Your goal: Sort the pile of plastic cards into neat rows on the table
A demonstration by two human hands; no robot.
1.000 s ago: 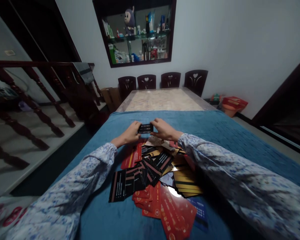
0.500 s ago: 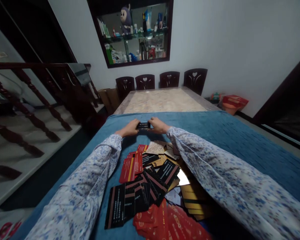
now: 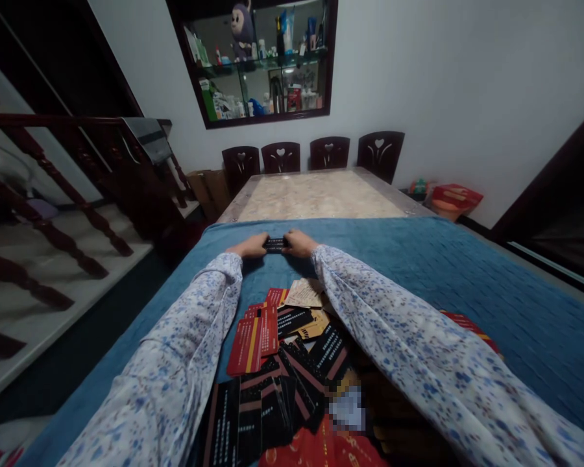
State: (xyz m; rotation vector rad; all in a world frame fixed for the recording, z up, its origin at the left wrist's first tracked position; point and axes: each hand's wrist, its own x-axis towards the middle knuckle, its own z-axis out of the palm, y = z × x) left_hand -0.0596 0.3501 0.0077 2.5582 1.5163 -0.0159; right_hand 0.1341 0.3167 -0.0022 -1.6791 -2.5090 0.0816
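Note:
A black card (image 3: 275, 245) with light print lies between my hands near the far part of the blue cloth (image 3: 370, 243). My left hand (image 3: 254, 246) pinches its left end, and my right hand (image 3: 299, 244) grips its right end. Whether it is one card or a small stack, I cannot tell. Closer to me lies a spread pile: red cards (image 3: 253, 340) with a yellow stripe, black cards (image 3: 272, 395) with a brownish stripe, gold cards (image 3: 316, 324) and a pale printed card (image 3: 305, 293). Red packets (image 3: 321, 447) lie nearest to me. My right sleeve hides part of the pile.
Beyond the cloth the marble-look tabletop (image 3: 306, 194) runs to several dark chairs (image 3: 380, 155). More red cards (image 3: 470, 327) lie right of my right forearm. A wooden railing (image 3: 43, 214) stands at left. A cardboard box (image 3: 209, 193) sits by the table's far left.
My right hand has moved slightly left, closer to my left hand, with the black card still between them. The view has shifted a little, showing red cards beyond my right sleeve.

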